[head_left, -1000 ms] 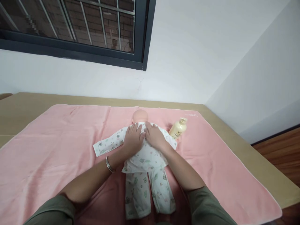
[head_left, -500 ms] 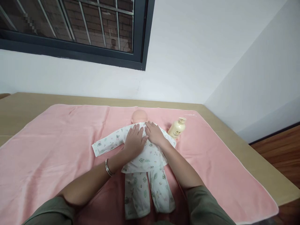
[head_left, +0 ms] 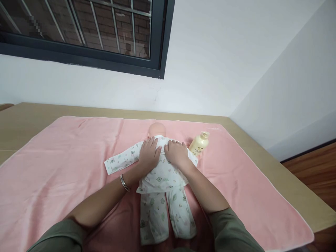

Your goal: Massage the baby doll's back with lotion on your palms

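Observation:
A baby doll (head_left: 156, 129) lies on a pink blanket, its bare head toward the wall and no face showing. It wears a white patterned long-sleeved top (head_left: 161, 178) and matching trousers (head_left: 154, 218). My left hand (head_left: 149, 154) rests flat on the upper left of the doll's back, fingers stretched toward the head. On the upper right, my right hand (head_left: 177, 152) lies over the shoulder area with its fingers slightly bent. Neither hand grips anything visible. A cream-coloured bottle (head_left: 199, 142) leans or lies just right of the doll's right shoulder, close to my right hand.
The pink blanket (head_left: 78, 150) has folds on its left side and covers most of a light wooden tabletop (head_left: 44, 109). Behind stands a white wall (head_left: 199, 70) with a dark-framed, barred window (head_left: 157, 52). Wood-grain panelling (head_left: 315, 171) is at the far right.
My hands have moved apart across the doll's upper back, the left one leftward and the right one rightward toward the shoulder. Doll and bottle stay where they were.

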The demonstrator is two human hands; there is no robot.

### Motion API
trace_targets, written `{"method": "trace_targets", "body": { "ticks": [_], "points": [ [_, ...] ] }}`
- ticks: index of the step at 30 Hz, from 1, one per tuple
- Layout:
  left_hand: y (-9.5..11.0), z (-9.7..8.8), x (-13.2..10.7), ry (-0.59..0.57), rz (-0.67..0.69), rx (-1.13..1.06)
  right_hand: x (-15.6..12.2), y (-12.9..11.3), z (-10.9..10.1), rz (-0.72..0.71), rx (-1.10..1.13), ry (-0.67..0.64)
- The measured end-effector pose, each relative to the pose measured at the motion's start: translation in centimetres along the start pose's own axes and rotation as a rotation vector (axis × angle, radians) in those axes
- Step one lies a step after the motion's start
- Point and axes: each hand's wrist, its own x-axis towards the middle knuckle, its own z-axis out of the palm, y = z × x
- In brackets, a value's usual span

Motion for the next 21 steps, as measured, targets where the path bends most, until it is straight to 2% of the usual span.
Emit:
{"method": "trace_targets", "body": {
  "ticks": [2,4,7,12,16,21],
  "points": [
    [0.1,0.0,-0.1,0.009,-0.013,0.007,-0.1,-0.1,-0.1,-0.037,0.0,0.042],
    [0.2,-0.1,-0.1,0.015,-0.016,0.009,0.1,-0.2,0.3,-0.147,0.042,0.089],
    [0.3,-0.1,-0.2,0.03,-0.009,0.004,1.3,-0.1,1.3,-0.27,0.155,0.072],
    [0.8,-0.1,-0.9,0.031,0.039,0.004,3.0,0.2,1.8,-0.119,0.215,0.015],
    [0.0,-0.1,0.1,-0.001,0.073,-0.089,1.2,-0.5,1.2,-0.189,0.104,-0.008],
    [-1.8,-0.1,1.8,-0.063,-0.051,-0.067,-2.1,-1.5,0.3,-0.336,0.035,-0.029]
  ]
}}
